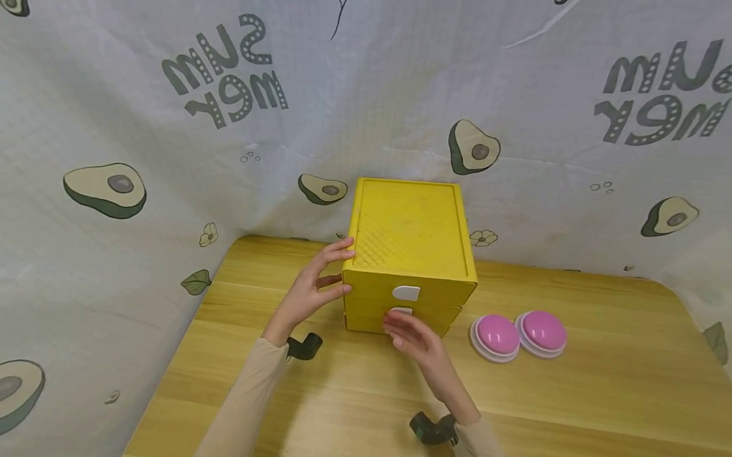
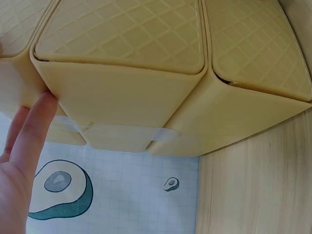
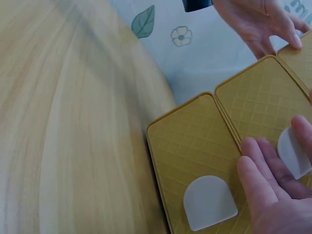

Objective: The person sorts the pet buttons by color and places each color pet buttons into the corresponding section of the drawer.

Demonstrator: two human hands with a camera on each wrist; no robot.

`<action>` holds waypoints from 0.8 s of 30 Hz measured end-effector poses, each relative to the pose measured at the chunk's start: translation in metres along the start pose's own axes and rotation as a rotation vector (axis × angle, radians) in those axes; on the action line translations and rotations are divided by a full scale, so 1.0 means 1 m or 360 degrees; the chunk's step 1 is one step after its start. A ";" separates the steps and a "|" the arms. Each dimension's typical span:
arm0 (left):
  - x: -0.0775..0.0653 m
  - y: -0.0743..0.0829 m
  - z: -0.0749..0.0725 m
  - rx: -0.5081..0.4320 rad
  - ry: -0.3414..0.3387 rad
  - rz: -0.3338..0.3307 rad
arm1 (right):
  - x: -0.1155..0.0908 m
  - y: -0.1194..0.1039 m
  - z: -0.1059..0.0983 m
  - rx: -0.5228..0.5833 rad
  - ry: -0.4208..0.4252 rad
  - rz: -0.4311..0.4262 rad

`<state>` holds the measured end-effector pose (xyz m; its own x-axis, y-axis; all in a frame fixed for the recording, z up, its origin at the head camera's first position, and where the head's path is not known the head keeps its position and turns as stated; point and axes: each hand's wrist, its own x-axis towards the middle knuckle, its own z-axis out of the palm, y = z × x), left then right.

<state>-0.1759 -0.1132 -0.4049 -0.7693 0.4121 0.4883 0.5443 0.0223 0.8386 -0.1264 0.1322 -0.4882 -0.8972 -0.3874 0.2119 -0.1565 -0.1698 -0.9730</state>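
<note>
A yellow box of stacked drawers stands against the cloth backdrop, its ribbed fronts carrying white tabs. My left hand rests against the box's left side, fingers extended, with some fingertips at the upper edge. In the left wrist view, extended fingers lie on the side wall near a seam between drawers. My right hand is at the front, by the middle drawer's white tab. Its fingers are fairly straight, fingertips right at the tab and the lower seam. The bottom drawer's tab shows uncovered in the right wrist view.
Two pink push buttons with white bases, a nearer one and a farther one, sit right of the box on the wooden table. A white cloth printed with avocados hangs behind. Clear tape crosses the box's side.
</note>
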 end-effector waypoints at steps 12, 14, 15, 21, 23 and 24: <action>0.000 -0.003 -0.001 -0.0013 0.0001 -0.0014 | -0.001 -0.002 0.000 -0.0030 -0.0004 0.0023; 0.001 -0.003 -0.001 -0.0011 -0.0001 -0.0017 | -0.004 -0.002 -0.001 -0.0042 -0.0021 0.0011; 0.001 -0.003 -0.001 -0.0011 -0.0002 -0.0017 | -0.005 -0.001 -0.002 -0.0047 -0.0030 0.0003; 0.001 -0.003 -0.001 -0.0015 -0.0001 -0.0014 | -0.016 0.006 -0.006 -0.0069 -0.0048 -0.0014; 0.001 -0.003 -0.001 -0.0016 0.0000 -0.0016 | -0.019 0.009 -0.008 -0.0082 -0.0044 -0.0013; 0.001 -0.003 -0.001 -0.0017 -0.0001 -0.0017 | -0.021 0.012 -0.009 -0.0091 -0.0043 -0.0012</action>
<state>-0.1789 -0.1134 -0.4069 -0.7748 0.4123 0.4792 0.5324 0.0167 0.8463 -0.1136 0.1466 -0.5046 -0.8847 -0.4105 0.2209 -0.1872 -0.1211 -0.9748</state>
